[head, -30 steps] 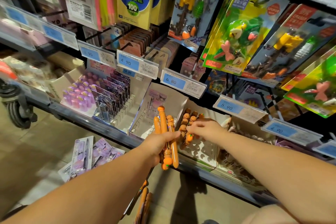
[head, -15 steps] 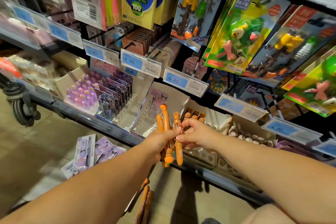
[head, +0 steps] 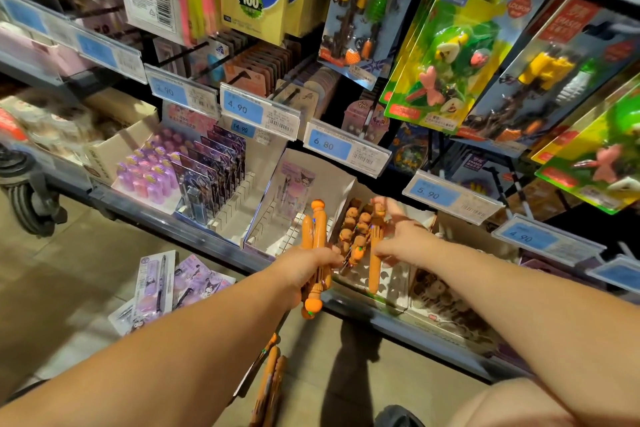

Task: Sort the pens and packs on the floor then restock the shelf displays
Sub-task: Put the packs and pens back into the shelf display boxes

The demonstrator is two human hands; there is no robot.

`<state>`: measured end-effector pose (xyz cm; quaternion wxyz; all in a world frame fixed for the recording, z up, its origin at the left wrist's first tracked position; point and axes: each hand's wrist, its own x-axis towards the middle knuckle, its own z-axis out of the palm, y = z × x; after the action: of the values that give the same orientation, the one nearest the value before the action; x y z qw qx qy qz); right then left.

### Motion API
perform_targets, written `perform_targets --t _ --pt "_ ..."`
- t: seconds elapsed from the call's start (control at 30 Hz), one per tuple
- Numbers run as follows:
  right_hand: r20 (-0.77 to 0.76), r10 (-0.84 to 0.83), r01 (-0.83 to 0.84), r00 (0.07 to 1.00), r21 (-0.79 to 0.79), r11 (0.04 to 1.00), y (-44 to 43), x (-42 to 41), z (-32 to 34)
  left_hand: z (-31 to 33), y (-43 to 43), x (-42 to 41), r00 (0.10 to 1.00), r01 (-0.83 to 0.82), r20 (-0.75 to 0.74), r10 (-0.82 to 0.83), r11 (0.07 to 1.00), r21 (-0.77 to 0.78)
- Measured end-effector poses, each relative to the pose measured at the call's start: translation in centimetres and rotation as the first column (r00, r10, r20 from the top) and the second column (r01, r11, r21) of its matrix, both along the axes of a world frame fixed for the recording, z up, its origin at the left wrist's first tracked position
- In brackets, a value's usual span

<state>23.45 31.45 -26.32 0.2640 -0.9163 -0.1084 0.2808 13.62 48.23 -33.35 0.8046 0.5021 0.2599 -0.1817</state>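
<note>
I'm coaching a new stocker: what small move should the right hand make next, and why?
Probably push the orange pen that the right hand pinches down into an empty hole of the display tray. It hangs just over open holes, and the left hand holds a pen bundle waiting.

Display boxes (head: 268, 180) stand on the shelf (head: 162, 217); purple packs (head: 188, 284) and orange pens (head: 272, 380) lie on the floor (head: 65, 291).

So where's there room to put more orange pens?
Front of the pen tray: empty holes between the pen in the right hand and the box of brown tops. The tray's back left is crowded. The slotted box left of it is mostly bare.
</note>
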Motion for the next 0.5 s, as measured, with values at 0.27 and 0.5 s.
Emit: perform_targets --t 0.27,0.5 --pt "0.279 -0.004 0.053 0.960 -0.171 0.984 -1.4 1.5 -1.6 -0.3 -0.1 0.1 1.000 0.028 -0.001 -0.028 0.999 -0.041" --pt "0.333 0.084 0.000 0.939 -0.244 0.970 -0.8 0.8 -2.3 -0.4 0.2 0.0 0.998 0.054 -0.026 -0.056 0.996 -0.066"
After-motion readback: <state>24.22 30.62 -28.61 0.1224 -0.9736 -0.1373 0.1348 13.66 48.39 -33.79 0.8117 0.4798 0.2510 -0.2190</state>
